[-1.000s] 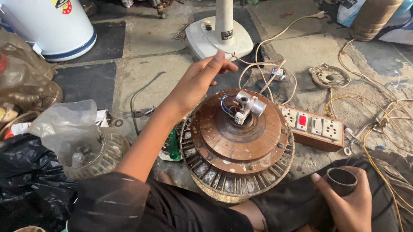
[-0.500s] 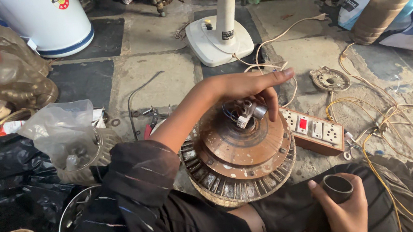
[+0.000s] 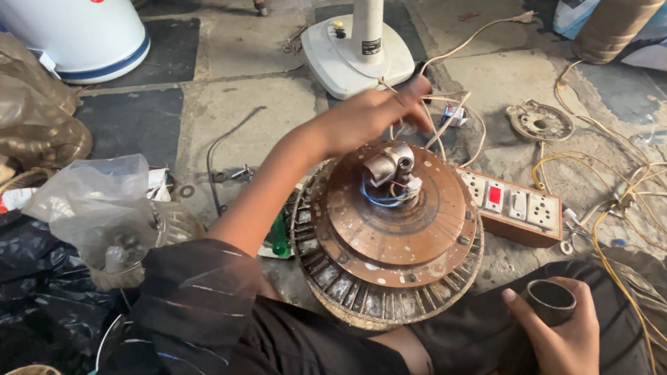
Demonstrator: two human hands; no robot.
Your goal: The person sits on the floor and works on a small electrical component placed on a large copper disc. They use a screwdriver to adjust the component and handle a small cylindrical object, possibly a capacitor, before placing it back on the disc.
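Observation:
A round, rusty brown ceiling-fan motor [image 3: 393, 238] rests on my lap, with a slotted rim and a short metal shaft [image 3: 389, 163] where blue and white leads come out. My left hand [image 3: 372, 117] reaches across above the motor's far edge. Its blurred fingertips are bunched at thin white wires [image 3: 455, 114], and I cannot tell whether they grip them. My right hand [image 3: 564, 340] sits low at the right, closed around a short dark metal sleeve [image 3: 550, 301] with its open end up.
A brown power strip [image 3: 513, 205] lies just right of the motor among tangled yellow wires [image 3: 627, 188]. Beyond are a white pedestal-fan base [image 3: 359, 54], a round metal plate [image 3: 538, 121], a thread cone [image 3: 621, 10] and a white drum [image 3: 83, 32]. A plastic bag [image 3: 97, 206] and black bag [image 3: 9, 292] lie left.
My left hand has swept from the motor's left side across its far edge to the white wires on the right. My right hand has kept hold of the sleeve.

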